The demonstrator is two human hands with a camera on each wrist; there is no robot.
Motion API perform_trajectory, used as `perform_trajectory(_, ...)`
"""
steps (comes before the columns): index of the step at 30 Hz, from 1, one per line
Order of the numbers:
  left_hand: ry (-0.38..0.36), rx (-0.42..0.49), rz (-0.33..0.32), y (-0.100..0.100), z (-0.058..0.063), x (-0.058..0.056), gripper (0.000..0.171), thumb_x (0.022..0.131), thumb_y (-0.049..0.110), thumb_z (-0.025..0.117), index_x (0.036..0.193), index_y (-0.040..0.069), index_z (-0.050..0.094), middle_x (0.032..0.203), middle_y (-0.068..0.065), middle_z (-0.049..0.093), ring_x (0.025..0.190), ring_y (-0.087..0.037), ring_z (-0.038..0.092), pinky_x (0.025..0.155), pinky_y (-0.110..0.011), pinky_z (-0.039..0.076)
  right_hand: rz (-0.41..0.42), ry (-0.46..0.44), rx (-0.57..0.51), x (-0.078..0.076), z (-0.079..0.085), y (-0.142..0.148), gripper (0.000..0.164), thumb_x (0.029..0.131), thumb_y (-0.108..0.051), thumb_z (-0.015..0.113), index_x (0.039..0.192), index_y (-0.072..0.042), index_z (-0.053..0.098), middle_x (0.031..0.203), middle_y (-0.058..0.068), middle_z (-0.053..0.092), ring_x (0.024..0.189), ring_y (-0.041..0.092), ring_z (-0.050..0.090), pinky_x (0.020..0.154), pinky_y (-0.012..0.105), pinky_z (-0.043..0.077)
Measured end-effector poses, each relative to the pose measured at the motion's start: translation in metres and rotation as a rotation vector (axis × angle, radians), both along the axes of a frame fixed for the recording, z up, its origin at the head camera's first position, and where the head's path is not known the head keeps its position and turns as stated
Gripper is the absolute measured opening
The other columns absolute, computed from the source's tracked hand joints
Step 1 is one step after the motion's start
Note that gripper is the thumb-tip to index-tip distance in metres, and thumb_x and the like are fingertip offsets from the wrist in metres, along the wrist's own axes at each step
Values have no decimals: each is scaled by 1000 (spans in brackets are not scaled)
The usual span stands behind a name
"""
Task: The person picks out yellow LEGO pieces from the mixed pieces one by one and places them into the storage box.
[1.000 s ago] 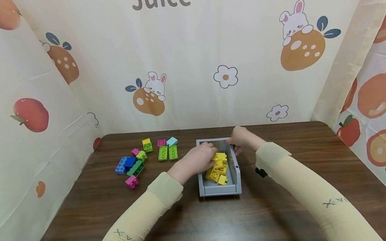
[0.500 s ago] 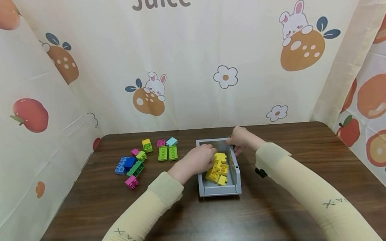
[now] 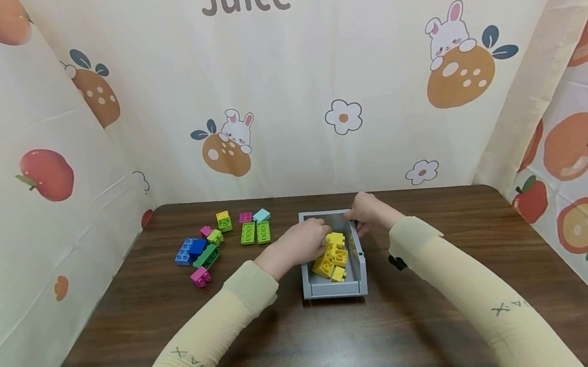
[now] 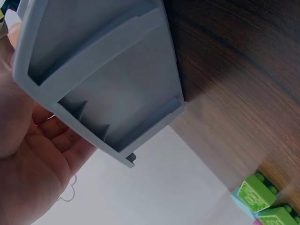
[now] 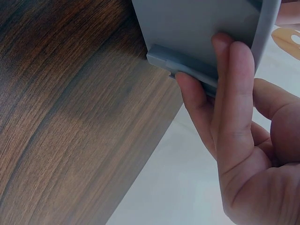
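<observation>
An open grey box [image 3: 334,290] stands mid-table with several yellow toy bricks [image 3: 338,274] piled inside. My left hand [image 3: 305,241] reaches over its left wall, fingertips down among the bricks at the far end. In the left wrist view, the fingers of that hand [image 4: 40,154] curl behind the box's edge; whether they pinch a brick I cannot tell. My right hand [image 3: 373,211] grips the right wall near the far corner. From the right wrist, its fingers [image 5: 239,93] lie along the outside of the wall, with the thumb at the rim side.
Blue, green and pink toy bricks [image 3: 206,257] lie in a cluster to the left. Behind them are a yellow-and-green brick [image 3: 224,221], two lime plates [image 3: 255,233], a pink plate [image 3: 246,217] and a light blue brick [image 3: 262,215]. A printed curtain [image 3: 290,148] hangs behind the table.
Compared with a second ago, a yellow brick mid-pile has turned and shifted slightly. Both hands stay nearly in place at the box.
</observation>
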State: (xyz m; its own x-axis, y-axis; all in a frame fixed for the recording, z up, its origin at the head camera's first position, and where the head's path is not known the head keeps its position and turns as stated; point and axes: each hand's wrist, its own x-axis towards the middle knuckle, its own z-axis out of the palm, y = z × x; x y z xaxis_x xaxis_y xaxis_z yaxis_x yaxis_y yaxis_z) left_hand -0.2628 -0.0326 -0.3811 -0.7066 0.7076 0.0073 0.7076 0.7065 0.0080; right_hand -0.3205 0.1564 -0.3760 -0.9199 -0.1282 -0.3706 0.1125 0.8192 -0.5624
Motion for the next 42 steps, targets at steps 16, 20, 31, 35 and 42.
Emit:
perform_trajectory(16,-26,46,24,-8,16,9,37,88,23,66,121,7,62,115,-5,62,102,-16,60,88,-30,52,-9,-3,0,1,1,0,31,91,-18,61,64,-4,57,57,7,59,48,15,64,69,39,57)
perform_trajectory(20,-27,55,38,-12,20,10,37,88,23,66,122,8,62,119,-6,61,104,-17,59,89,-31,52,-10,1,0,1,1,0,29,91,-18,61,67,-2,59,57,7,59,48,15,63,70,39,57)
perform_trajectory(31,22,97,70,-28,27,7,41,88,25,66,124,7,61,117,-6,61,108,-18,56,89,-32,51,-7,-2,10,-1,0,-1,28,90,-18,62,69,0,62,57,7,59,48,15,63,67,37,58)
perform_trajectory(35,18,125,86,-34,29,6,40,87,24,67,123,7,62,115,-6,61,105,-17,56,86,-31,52,-5,1,24,-2,0,-1,28,90,-18,62,68,-1,62,56,6,58,47,14,62,66,37,58)
perform_trajectory(42,37,148,113,-46,31,2,40,87,24,68,122,6,62,113,-6,63,103,-18,57,90,-31,50,-1,-6,12,-1,0,0,28,90,-18,62,68,-1,61,56,6,58,47,14,62,71,40,57)
